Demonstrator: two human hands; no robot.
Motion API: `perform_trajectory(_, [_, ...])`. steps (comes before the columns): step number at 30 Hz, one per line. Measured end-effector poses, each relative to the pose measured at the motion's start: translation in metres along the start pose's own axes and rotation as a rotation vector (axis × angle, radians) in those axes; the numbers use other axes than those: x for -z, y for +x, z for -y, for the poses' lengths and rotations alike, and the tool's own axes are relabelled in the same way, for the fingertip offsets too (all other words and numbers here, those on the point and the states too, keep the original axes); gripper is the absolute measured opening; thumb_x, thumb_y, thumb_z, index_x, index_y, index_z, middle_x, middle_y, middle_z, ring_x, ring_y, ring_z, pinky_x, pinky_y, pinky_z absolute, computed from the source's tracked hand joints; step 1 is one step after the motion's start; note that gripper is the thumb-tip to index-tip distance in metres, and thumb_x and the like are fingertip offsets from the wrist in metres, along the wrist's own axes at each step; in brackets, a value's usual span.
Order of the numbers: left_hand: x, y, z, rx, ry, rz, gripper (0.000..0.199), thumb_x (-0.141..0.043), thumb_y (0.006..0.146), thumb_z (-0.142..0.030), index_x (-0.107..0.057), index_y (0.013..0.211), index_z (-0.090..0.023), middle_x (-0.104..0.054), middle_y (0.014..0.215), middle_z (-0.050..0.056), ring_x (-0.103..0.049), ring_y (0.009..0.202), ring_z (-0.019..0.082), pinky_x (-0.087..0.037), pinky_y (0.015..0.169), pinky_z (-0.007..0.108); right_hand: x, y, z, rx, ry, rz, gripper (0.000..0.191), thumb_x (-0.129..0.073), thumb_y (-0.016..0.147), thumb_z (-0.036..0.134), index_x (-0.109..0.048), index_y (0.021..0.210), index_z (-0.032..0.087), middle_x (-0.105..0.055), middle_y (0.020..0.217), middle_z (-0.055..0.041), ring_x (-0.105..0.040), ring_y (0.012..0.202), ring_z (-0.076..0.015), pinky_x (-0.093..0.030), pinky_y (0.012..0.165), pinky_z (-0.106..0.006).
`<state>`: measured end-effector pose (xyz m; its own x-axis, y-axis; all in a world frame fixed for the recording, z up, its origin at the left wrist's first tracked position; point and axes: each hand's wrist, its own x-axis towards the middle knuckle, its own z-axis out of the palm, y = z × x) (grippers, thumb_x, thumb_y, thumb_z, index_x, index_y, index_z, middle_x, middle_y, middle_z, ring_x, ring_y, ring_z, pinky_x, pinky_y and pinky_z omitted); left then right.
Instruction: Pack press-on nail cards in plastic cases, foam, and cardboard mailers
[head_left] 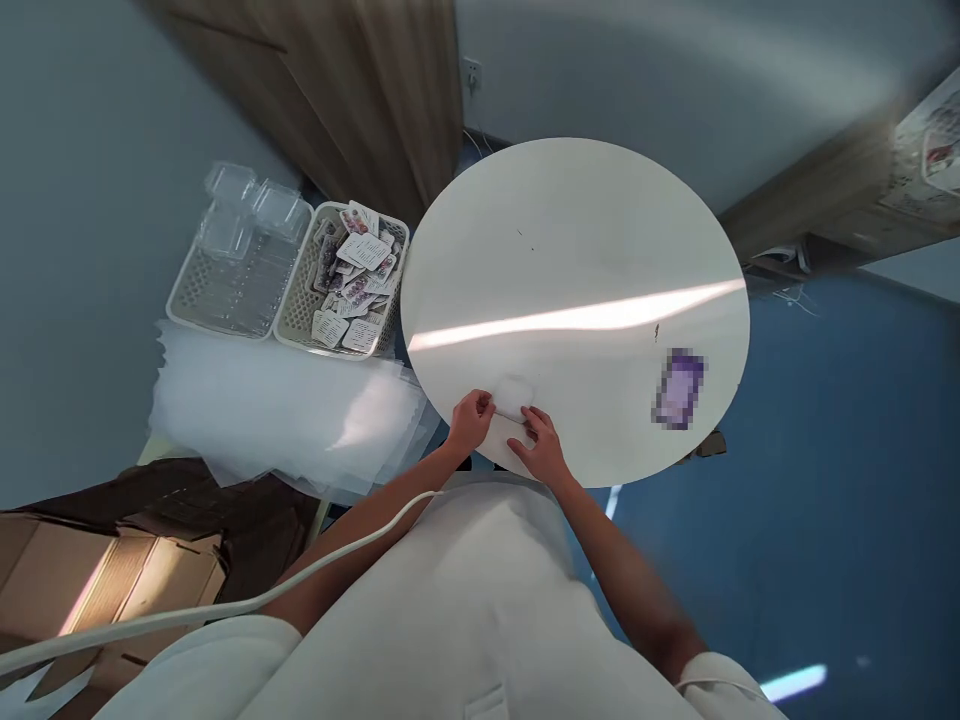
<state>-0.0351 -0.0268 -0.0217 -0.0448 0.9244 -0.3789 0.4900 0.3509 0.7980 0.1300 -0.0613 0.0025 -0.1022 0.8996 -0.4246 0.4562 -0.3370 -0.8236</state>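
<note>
One left hand (470, 422) pinching one white piece (514, 393) | one right hand (543, 450) half-open, touching it | two baskets (299, 302)

1 head-worn camera looks forward and down, widely, over the white table (570, 220).

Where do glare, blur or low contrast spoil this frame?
Head view: a sunlit streak glares across the white table; a bright patch lies on the translucent sheets. Head view: the purple object is pixelated. Head view: the outer borders look smeared. Head view: the whitish item between left hand and right hand barely stands out.
</note>
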Motion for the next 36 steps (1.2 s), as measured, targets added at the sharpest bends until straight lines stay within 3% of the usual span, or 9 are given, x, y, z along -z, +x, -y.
perform_trajectory(7, [0.072,0.040,0.028,-0.009,-0.086,-0.190,0.026,-0.054,0.074,-0.022,-0.056,0.099,-0.015,-0.060,0.096,0.008,-0.061,0.080,0.015,-0.052,0.073,0.030,-0.057,0.072,0.058,0.058,-0.064,0.026,0.058,-0.061,0.066,0.030,-0.048,0.121,0.023,-0.038,0.133,-0.0070,-0.043,0.116,-0.0215,-0.044,0.092,-0.034])
perform_trajectory(13, [0.098,0.064,0.041,-0.007,-0.103,-0.283,0.033,-0.050,0.076,-0.020,-0.052,0.108,-0.015,-0.056,0.105,0.009,-0.058,0.089,0.015,-0.050,0.079,0.029,-0.087,0.110,0.089,0.065,-0.137,0.035,0.059,-0.061,0.066,0.031,-0.047,0.122,0.024,-0.037,0.135,-0.0044,-0.039,0.121,-0.0205,-0.039,0.096,-0.033])
perform_trajectory(20, [0.102,0.074,0.040,-0.026,-0.033,-0.256,0.045,-0.048,0.076,-0.019,-0.043,0.120,-0.018,-0.051,0.116,0.008,-0.053,0.099,0.016,-0.045,0.086,0.029,-0.093,0.119,0.100,0.065,-0.130,0.047,0.060,-0.060,0.067,0.032,-0.043,0.124,0.023,-0.033,0.138,-0.0039,-0.031,0.126,-0.0198,-0.040,0.095,-0.033])
perform_trajectory(28, [0.089,0.052,0.038,-0.094,-0.063,-0.329,0.057,-0.050,0.075,-0.020,-0.030,0.128,-0.018,-0.032,0.135,0.011,-0.038,0.119,0.020,-0.039,0.094,0.034,-0.091,0.103,0.089,0.116,-0.174,0.080,0.066,-0.059,0.069,0.032,-0.033,0.130,0.025,-0.020,0.144,-0.0021,-0.015,0.133,-0.0194,-0.031,0.103,-0.035])
perform_trajectory(32, [0.078,0.026,0.037,0.004,-0.097,-0.342,0.057,-0.052,0.074,-0.020,-0.033,0.127,-0.018,-0.031,0.135,0.012,-0.037,0.120,0.022,-0.041,0.092,0.035,-0.083,0.082,0.079,0.098,-0.126,0.126,0.065,-0.061,0.068,0.032,-0.037,0.128,0.023,-0.022,0.143,-0.0047,-0.021,0.131,-0.0202,-0.032,0.101,-0.035])
perform_trajectory(36, [0.064,-0.014,0.041,0.095,-0.106,-0.335,0.046,-0.053,0.073,-0.023,-0.045,0.118,-0.018,-0.042,0.127,0.011,-0.042,0.117,0.023,-0.046,0.085,0.034,-0.072,0.055,0.069,-0.023,0.032,0.208,0.061,-0.059,0.069,0.033,-0.038,0.126,0.024,-0.034,0.137,-0.0076,-0.041,0.119,-0.0200,-0.042,0.091,-0.034])
